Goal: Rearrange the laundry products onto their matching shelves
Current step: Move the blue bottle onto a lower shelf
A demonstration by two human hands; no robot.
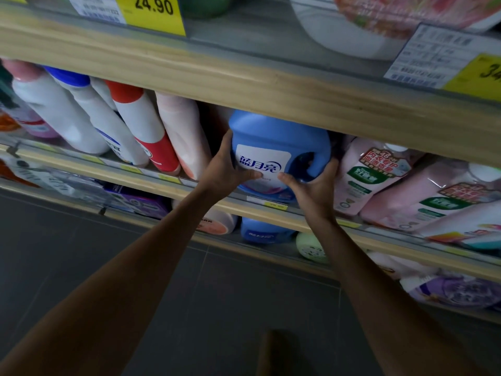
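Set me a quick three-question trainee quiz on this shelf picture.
1. True or false: only the left hand grips the blue jug.
2. What stands just right of the jug? A pink packs, B blue-capped bottles, C purple bag.
3. Fill in: the yellow price tag at top left reads ____.
Key: 1 false, the right hand grips it too; 2 A; 3 24.90.

Mid-frame, the jug stands on the shelf, bottles lined up left of it, pouches right, second jug directly below.
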